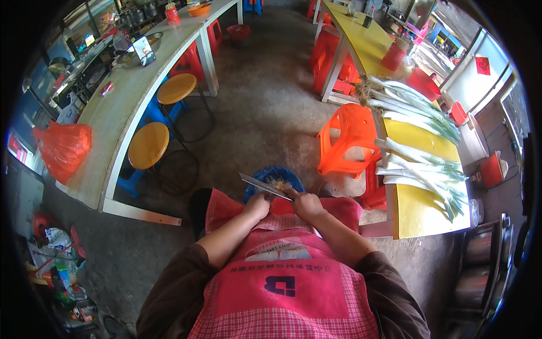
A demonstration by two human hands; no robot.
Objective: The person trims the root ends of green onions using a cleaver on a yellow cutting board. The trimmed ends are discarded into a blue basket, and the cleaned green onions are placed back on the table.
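Observation:
In the head view a wide-bladed knife (264,185) lies slantwise over a blue plastic basin (271,171) that holds pale scraps. My right hand (308,206) is closed on the handle end of the knife. My left hand (258,204) is at the near edge of the blade, its fingers bent; whether it pinches something there is hidden. On the yellow table to the right rest leeks or large green onions in two groups, a far bunch (410,104) with roots on and a near bunch (419,167) with white ends trimmed.
An orange plastic stool (349,140) stands before the yellow table (423,212). To the left are round wooden-topped stools (148,145) beside a long pale table (114,110), which bears a red plastic bag (63,148) and a propped phone (144,51). Stacked metal pots (478,267) are at lower right.

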